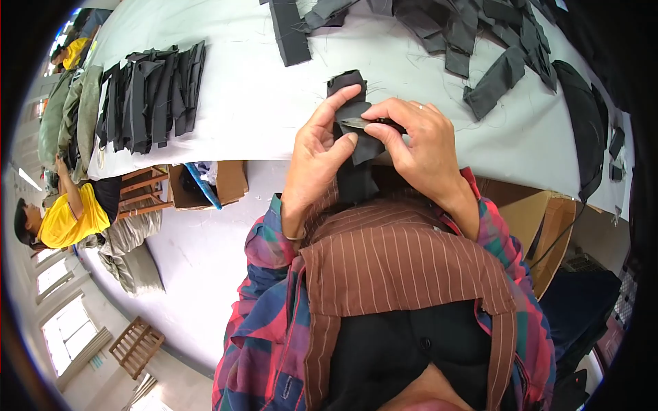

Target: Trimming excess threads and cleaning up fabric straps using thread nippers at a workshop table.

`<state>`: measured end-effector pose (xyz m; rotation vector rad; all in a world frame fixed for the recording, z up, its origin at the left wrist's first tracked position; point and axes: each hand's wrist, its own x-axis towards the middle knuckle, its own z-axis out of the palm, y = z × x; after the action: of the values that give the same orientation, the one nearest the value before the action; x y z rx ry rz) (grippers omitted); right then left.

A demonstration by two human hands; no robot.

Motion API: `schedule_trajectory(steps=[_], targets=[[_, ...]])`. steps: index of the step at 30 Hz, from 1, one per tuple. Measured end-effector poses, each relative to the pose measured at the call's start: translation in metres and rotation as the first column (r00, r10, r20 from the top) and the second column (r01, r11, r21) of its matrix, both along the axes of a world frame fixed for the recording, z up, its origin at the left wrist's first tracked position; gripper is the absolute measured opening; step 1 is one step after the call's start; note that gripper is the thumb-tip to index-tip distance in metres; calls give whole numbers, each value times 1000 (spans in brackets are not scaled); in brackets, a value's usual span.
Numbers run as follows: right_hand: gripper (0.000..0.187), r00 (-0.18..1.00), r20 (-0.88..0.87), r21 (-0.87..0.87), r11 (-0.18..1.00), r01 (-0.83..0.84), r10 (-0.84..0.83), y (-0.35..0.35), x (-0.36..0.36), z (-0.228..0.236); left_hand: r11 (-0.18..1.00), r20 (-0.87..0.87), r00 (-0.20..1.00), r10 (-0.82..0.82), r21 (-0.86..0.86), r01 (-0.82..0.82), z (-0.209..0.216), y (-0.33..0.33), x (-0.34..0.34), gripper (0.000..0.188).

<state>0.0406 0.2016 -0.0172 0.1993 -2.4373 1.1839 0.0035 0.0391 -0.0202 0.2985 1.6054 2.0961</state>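
Observation:
My left hand [312, 154] is closed on a dark fabric strip [356, 181] at the table's near edge, with thumb and forefinger on either side of it. The strip's upper end lies on the table and its lower end hangs toward my apron. In my right hand [428, 144], pinched between thumb and forefinger, is a small pair of thread snips [352, 123] with a silvery blade and a black handle. The blade rests against the cloth between my two hands. Loose threads stick out from the strip's sides.
On the white-covered table [247, 96], a row of dark strips [154, 96] lies at left and a loose heap [439, 27] at the far right. A black bag-like item [579, 123] is at right. Cardboard boxes [229, 185] stand below. A person in yellow [75, 219] works at left.

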Motion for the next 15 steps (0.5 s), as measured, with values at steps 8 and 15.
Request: schedule_trajectory(steps=[8,15], targets=[[9,999,-33,58,998,6,-4,0,-1,1,1000,0,1000,-14,6,14,2,0,1,57],[10,999,33,-60,998,-2,3,6,1,4,998,162,987,15,64,-26,2,-6,1,47]])
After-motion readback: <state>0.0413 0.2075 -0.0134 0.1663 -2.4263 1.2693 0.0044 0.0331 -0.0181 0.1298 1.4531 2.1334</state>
